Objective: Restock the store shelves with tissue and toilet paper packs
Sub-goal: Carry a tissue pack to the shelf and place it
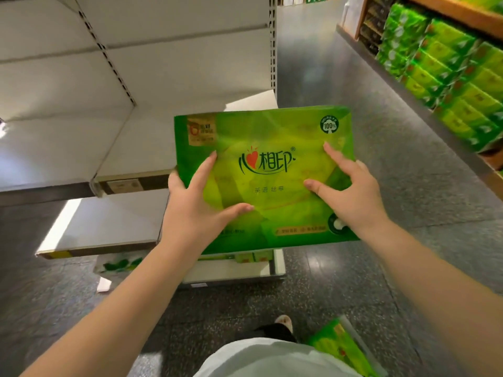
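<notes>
Holding one green tissue pack (265, 178) flat in front of me, printed face up, out over the aisle floor (394, 213) just right of the white shelf unit (114, 148); my left hand (200, 206) grips its left edge, thumb and index finger spread flat on the top face, remaining fingers wrapped out of sight under the edge; my right hand (351, 191) sits on the right part of the face, fingers spread and bent, tips pressing into the wrap, outer fingers past the right edge; pack is clear of the shelves, touching neither board; the white shelf boards to my left are bare where I can see them; lower shelf (109, 229) sticks out below the pack, a white-and-green pack (118, 263) under it at floor level; a white tray or box (234, 270) on the floor directly below the held pack, contents mostly hidden; another green pack (340, 346) low right near my foot; stacked green packs (446, 77) fill the wooden shelf across the aisle, well apart from me
</notes>
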